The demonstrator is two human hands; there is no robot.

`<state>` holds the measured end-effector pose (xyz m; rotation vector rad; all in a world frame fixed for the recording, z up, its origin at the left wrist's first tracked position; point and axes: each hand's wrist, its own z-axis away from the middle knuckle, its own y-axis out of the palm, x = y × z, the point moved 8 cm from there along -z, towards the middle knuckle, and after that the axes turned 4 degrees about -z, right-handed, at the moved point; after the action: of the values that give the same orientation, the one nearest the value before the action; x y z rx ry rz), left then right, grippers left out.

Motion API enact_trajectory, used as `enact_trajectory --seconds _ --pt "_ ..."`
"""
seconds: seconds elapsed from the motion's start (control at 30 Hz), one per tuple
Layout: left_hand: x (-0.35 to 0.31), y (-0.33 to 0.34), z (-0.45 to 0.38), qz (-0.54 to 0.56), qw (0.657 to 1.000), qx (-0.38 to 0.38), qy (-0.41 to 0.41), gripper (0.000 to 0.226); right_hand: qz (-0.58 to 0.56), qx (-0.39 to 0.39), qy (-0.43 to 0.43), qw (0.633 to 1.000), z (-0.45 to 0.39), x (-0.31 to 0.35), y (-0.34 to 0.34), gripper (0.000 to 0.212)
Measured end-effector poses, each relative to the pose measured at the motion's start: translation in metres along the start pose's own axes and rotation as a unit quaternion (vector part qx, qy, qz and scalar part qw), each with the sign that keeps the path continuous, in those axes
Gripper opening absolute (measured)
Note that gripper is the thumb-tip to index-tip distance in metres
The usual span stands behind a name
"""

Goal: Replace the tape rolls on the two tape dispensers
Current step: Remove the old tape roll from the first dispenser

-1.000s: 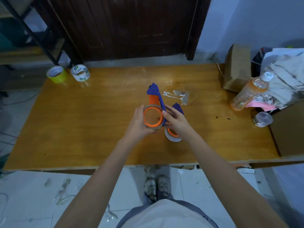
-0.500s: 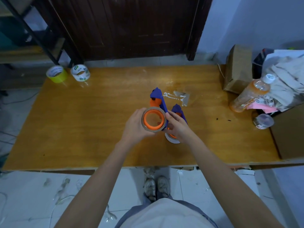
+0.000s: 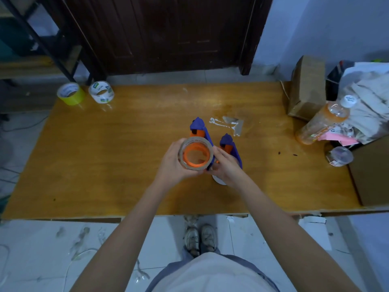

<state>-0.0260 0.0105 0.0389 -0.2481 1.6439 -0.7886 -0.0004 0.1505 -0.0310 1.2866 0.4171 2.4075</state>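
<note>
We find the left hand (image 3: 172,163) curled around the outside of a tape roll (image 3: 196,153), fingers wrapped on its brown rim, the grip closed on it. The roll's open end faces the camera and shows an orange hub (image 3: 194,154) seated inside its core. This roll belongs to the first dispenser (image 3: 199,128), whose blue and orange body rises just beyond the left grip, away from the person.

The right hand (image 3: 226,167) sits just to the right of the roll, touching the blue frame of that dispenser at the roll's right edge. Its fingers are bent and drawn close together against the frame; we cannot tell whether they pinch it or only press on it.

The second dispenser (image 3: 228,146) stands just behind the right grip, its blue top showing above the knuckles. A pale rounded edge of its roll (image 3: 219,180) shows below the right hand, resting on the surface (image 3: 105,157).

Well apart from both grips, at the far left corner of the surface, we note a yellow tape roll (image 3: 71,93) and a white tape roll (image 3: 101,91) standing beside each other. Beyond the right grip a crumpled scrap of clear tape (image 3: 229,123) lies flat on the wood. Far to the right of the grips stand a cardboard box (image 3: 307,89), a tilted bottle (image 3: 324,121) of orange drink and a small jar (image 3: 340,155).
</note>
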Motion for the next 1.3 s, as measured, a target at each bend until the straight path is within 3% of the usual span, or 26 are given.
enact_trajectory --seconds 0.1,0.2,0.33,0.47,0.63,0.87,1.13,1.2,1.23,1.3 --pt "0.009 -0.004 0.0 0.11 0.991 -0.027 -0.065 0.071 0.012 -0.023 0.015 1.0 -0.003 -0.009 0.0 0.043" --pt "0.028 -0.007 0.002 0.222 0.961 -0.075 -0.145 0.07 0.051 -0.092 0.005 0.994 -0.003 -0.013 -0.003 0.05" --pt "0.053 0.001 0.015 0.34 0.905 -0.125 -0.223 0.088 0.132 -0.126 -0.03 0.983 0.003 -0.012 0.003 0.046" --pt "0.071 0.021 0.034 0.442 0.836 -0.142 -0.292 0.089 0.256 -0.144 -0.091 0.951 0.007 -0.004 0.012 0.044" --pt "0.072 0.031 0.045 0.481 0.804 -0.144 -0.319 0.095 0.374 -0.173 -0.117 0.903 0.006 -0.01 0.023 0.038" --pt "0.071 0.039 0.048 0.478 0.811 -0.129 -0.312 0.091 0.569 -0.207 -0.089 0.791 0.006 -0.015 0.022 0.029" --pt "0.07 0.043 0.051 0.441 0.828 -0.127 -0.323 0.087 0.656 -0.194 -0.15 0.714 0.021 -0.003 0.032 0.033" --pt "0.069 0.036 0.05 0.391 0.853 -0.133 -0.321 0.081 0.631 -0.203 -0.201 0.721 0.032 0.013 0.033 0.027" --pt "0.067 0.029 0.049 0.352 0.871 -0.138 -0.314 0.075 0.598 -0.2 -0.22 0.745 0.035 0.021 0.033 0.028" --pt "0.066 0.015 0.046 0.266 0.905 -0.151 -0.295 0.076 0.479 -0.151 -0.21 0.839 0.033 0.029 0.036 0.033"
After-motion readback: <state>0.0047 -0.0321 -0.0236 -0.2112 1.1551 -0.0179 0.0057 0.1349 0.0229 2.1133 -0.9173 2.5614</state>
